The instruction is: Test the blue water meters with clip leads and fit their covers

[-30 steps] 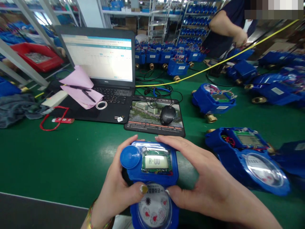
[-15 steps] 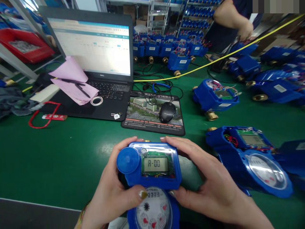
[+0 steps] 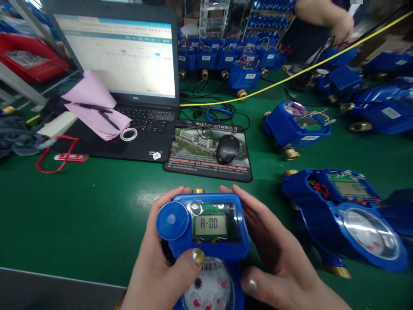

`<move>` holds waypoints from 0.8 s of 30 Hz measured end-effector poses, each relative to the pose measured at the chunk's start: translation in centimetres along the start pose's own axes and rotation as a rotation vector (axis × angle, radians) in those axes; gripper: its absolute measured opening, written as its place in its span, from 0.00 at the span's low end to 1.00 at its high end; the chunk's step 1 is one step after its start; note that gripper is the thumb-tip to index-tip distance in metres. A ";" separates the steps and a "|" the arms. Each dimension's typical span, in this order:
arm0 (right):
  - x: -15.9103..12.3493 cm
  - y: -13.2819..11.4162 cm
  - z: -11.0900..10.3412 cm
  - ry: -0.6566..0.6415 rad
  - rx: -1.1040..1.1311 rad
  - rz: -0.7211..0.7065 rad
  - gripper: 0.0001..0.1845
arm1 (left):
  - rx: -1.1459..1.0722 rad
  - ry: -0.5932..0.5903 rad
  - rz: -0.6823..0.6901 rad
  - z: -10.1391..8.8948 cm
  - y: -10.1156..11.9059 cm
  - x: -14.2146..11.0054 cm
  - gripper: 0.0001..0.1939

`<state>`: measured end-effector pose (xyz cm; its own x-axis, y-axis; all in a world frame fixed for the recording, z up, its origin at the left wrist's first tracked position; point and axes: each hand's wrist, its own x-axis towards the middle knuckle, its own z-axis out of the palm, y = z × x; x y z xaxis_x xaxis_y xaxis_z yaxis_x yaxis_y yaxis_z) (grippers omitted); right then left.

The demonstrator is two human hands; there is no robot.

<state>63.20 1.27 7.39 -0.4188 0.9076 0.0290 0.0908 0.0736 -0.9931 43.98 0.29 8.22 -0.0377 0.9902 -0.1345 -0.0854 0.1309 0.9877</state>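
In the lower middle of the head view is a blue water meter (image 3: 211, 250), with a round dial of red pointers and a lit display reading "A-00". A round blue cap (image 3: 173, 220) sits at its upper left corner. My left hand (image 3: 161, 258) is closed around the left side, its thumb lying over the dial's top edge. Along the right side curls my right hand (image 3: 277, 258), fingers behind the casing and thumb by the dial's rim. A brass fitting (image 3: 198, 190) shows past the far edge. The meter's underside is hidden.
A laptop (image 3: 112, 77) with pink papers (image 3: 97, 112) stands back left. Nearby is a mouse (image 3: 227, 149) on a printed mat (image 3: 193, 165). Open blue meters (image 3: 342, 215) line the right. A yellow cable (image 3: 290, 75) crosses behind. Another person's hand (image 3: 342, 23) works at the back right.
My right thumb has shifted off the dial's edge to the right. The meter has tilted slightly, and its brass fitting now shows. The surroundings have moved up in view.
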 end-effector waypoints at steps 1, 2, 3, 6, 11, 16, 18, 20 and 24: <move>-0.2 0.1 0.6 0.010 0.061 0.007 0.38 | -0.020 0.019 -0.009 0.3 0.0 -0.1 0.29; -0.2 0.2 1.1 0.020 0.101 0.020 0.38 | -0.027 0.037 -0.009 0.5 -0.2 -0.2 0.29; -0.2 0.3 1.7 0.038 0.124 0.038 0.37 | -0.019 0.049 0.000 0.7 -0.4 -0.1 0.29; 0.8 0.4 2.9 0.114 0.147 0.091 0.37 | 0.026 0.079 0.075 0.7 -1.1 0.6 0.29; 2.8 0.1 3.5 0.154 0.234 -0.054 0.36 | 0.046 0.109 0.266 0.7 -0.9 1.7 0.30; 2.2 0.7 3.7 0.185 0.364 -0.096 0.32 | 0.136 0.120 0.323 1.2 -0.3 0.7 0.30; 1.7 1.0 3.7 0.199 0.373 -0.071 0.31 | 0.144 0.098 0.338 1.2 -0.4 0.2 0.30; 1.2 1.1 3.7 0.208 0.366 -0.068 0.31 | 0.163 0.103 0.381 1.1 -0.6 -0.3 0.30; 0.6 0.8 3.6 0.210 0.365 -0.122 0.30 | 0.244 0.143 0.436 1.0 -0.8 -1.1 0.31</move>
<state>59.75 0.34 6.21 -0.2105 0.9685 0.1332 -0.2894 0.0684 -0.9548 45.12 -0.80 7.70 -0.1556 0.9407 0.3014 0.2025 -0.2682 0.9418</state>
